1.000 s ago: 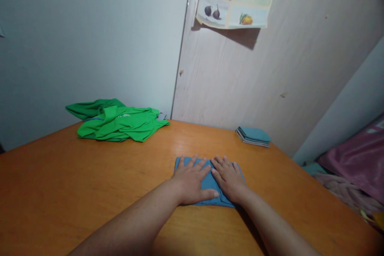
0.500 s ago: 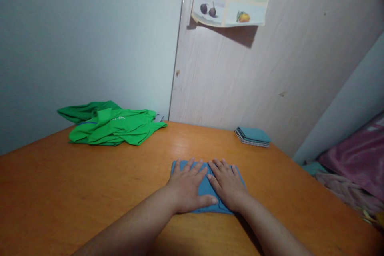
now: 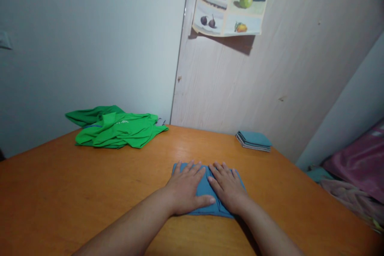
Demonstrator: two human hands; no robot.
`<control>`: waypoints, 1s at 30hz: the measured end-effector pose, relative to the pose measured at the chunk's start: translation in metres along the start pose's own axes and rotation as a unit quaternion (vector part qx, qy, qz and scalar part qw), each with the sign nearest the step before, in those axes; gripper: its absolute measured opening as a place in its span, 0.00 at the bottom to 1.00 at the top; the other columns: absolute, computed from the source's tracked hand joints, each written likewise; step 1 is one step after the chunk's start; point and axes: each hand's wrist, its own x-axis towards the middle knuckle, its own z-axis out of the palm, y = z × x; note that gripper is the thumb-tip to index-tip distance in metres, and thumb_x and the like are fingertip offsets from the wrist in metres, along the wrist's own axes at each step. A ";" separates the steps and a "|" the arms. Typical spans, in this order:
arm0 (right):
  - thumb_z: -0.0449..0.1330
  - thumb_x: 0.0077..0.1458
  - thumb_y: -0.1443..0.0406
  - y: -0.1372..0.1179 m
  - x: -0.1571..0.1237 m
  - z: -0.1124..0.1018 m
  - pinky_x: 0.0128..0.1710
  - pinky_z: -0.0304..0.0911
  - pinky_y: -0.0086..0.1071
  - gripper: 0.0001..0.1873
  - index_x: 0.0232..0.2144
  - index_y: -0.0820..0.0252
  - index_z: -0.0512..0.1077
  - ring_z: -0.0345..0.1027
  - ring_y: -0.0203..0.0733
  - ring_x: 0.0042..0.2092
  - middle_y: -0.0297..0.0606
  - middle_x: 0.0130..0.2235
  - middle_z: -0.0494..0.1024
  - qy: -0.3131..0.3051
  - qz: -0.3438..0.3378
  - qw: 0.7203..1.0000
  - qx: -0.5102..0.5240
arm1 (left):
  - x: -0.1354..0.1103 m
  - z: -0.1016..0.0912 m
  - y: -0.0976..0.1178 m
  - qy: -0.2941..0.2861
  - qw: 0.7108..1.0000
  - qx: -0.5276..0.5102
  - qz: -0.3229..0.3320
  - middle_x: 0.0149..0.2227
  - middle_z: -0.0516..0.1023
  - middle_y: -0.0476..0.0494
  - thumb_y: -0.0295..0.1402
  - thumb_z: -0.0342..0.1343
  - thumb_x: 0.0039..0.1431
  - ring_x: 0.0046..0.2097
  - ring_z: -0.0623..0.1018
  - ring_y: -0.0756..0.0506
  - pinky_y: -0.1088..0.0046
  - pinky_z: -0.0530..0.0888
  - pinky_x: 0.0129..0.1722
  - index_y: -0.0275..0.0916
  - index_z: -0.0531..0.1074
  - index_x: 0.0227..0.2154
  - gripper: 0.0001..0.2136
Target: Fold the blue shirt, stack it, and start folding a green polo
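Blue cloth (image 3: 205,194), folded — one; lying flat on the orange-brown table (image 3: 114,184), beneath left hand (image 3: 185,190) and right hand (image 3: 229,191). Fingers, both: extended, somewhat spread, laid on top, gripping nothing. Handling, as judged: level pressure, smoothing outward from the middle crease, edges kept square. Position: cloth under the fingers, a bare strip between the hands — fingertips at or near its far edge. Palm contact hard to confirm.
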 end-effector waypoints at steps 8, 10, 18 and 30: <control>0.40 0.68 0.52 0.026 0.003 -0.002 0.68 0.43 0.49 0.32 0.64 0.63 0.63 0.48 0.48 0.70 0.47 0.67 0.62 0.152 0.017 0.980 0.129 | 0.003 0.000 0.004 0.070 0.996 -0.012 0.046 0.67 0.62 0.36 0.46 0.43 0.69 0.69 0.59 0.38 0.51 0.54 0.68 0.39 0.64 0.62 0.24; 0.40 0.68 0.53 0.026 0.002 -0.004 0.68 0.45 0.46 0.32 0.63 0.65 0.64 0.50 0.47 0.69 0.48 0.66 0.64 0.158 0.016 0.980 0.118 | 0.003 0.001 0.004 0.055 0.997 -0.011 0.059 0.67 0.61 0.36 0.45 0.44 0.69 0.69 0.59 0.38 0.51 0.54 0.68 0.39 0.63 0.63 0.25; 0.44 0.67 0.50 0.002 -0.007 -0.003 0.68 0.34 0.58 0.30 0.67 0.49 0.59 0.39 0.55 0.71 0.40 0.71 0.51 0.001 -0.014 1.000 -0.015 | 0.001 0.006 0.000 -0.001 0.998 0.009 0.064 0.69 0.57 0.39 0.52 0.39 0.69 0.71 0.53 0.37 0.47 0.48 0.68 0.43 0.59 0.66 0.29; 0.49 0.64 0.50 0.010 -0.002 0.000 0.68 0.34 0.57 0.31 0.65 0.51 0.62 0.41 0.54 0.71 0.41 0.70 0.55 0.030 -0.018 0.996 0.083 | 0.001 0.005 -0.001 -0.015 0.998 0.018 0.060 0.70 0.55 0.41 0.54 0.34 0.69 0.71 0.50 0.38 0.48 0.46 0.68 0.44 0.57 0.67 0.31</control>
